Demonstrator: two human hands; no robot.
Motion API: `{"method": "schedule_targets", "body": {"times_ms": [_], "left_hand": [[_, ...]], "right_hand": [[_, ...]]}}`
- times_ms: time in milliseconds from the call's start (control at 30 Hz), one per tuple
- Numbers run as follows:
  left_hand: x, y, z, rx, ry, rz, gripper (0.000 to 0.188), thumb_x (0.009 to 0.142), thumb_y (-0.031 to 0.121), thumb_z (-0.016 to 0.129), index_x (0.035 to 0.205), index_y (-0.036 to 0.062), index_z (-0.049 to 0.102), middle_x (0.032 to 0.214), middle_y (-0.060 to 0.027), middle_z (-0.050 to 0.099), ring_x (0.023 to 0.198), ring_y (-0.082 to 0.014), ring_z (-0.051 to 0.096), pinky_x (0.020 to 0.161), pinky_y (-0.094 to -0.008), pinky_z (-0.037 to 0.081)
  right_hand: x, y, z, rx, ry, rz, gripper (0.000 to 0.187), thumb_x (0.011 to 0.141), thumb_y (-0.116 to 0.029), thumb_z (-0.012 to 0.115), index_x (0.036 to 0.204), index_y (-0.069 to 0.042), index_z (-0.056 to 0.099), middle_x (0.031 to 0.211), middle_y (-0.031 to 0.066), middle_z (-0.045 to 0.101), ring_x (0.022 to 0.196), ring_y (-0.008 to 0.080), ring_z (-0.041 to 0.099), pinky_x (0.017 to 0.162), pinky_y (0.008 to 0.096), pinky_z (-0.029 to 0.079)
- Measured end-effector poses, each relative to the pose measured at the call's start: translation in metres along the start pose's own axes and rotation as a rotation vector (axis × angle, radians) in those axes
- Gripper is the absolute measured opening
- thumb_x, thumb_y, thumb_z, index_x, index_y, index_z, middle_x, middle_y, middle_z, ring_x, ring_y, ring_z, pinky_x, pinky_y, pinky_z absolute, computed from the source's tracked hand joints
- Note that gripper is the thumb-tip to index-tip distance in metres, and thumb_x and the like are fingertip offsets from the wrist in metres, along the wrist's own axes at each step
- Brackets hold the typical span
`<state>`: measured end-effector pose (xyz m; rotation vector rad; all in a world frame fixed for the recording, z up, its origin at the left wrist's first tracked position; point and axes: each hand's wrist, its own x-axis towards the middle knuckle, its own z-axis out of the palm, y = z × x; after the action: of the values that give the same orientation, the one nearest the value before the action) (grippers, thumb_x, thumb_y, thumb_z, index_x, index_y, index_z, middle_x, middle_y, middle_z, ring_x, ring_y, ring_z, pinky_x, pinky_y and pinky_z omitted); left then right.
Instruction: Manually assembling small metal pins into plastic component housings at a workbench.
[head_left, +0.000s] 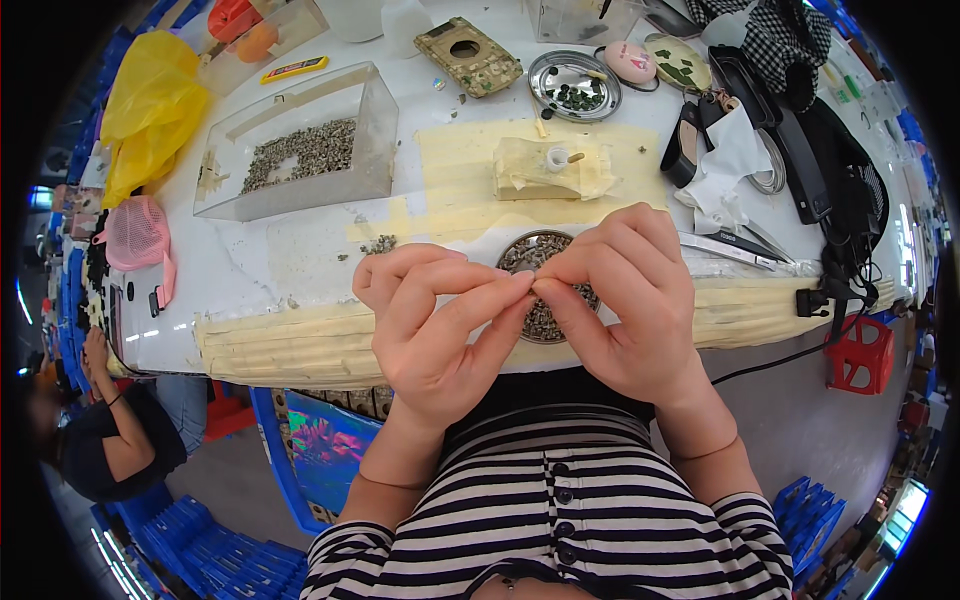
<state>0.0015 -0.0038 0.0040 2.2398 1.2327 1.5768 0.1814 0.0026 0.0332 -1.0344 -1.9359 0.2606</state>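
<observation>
Above the near edge of the table, my left hand [440, 318] and my right hand [628, 300] meet at the fingertips. Thumb and forefinger of each are pinched together, and whatever lies between them is too small to make out. Right beneath them sits a round metal dish [541, 236] full of small grey-brown pieces, partly covered by my fingers. Beyond it stands a tape-wrapped block [520, 180] with a small white cup [559, 158] and a short tan stick [576, 157] on top. A few loose pieces [378, 244] lie by my left hand.
A clear box [372, 150] of similar pieces stands at left, near a yellow bag [150, 105] and pink mesh pouch [137, 232]. Farther back are a camouflage case [470, 50] and metal plate [545, 72]. Tweezers [730, 250] lie right. Another person [120, 440] sits at far left.
</observation>
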Motion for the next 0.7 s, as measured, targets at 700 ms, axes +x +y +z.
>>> {"method": "schedule_targets", "body": {"times_ms": [700], "left_hand": [[-0.005, -0.003, 0.0, -0.05, 0.061, -0.066, 0.03, 0.065, 0.004, 0.086, 0.092, 0.0139, 0.078, 0.088, 0.0035, 0.068, 0.088, -0.0206, 0.057, 0.083, -0.0335, 0.04]], "right_hand": [[-0.015, -0.011, 0.011, -0.09, 0.141, -0.134, 0.036, 0.066, -0.011, 0.084, 0.102, -0.011, 0.079, 0.081, -0.0041, 0.067, 0.072, 0.017, 0.056, 0.069, 0.0302, 0.04]]}}
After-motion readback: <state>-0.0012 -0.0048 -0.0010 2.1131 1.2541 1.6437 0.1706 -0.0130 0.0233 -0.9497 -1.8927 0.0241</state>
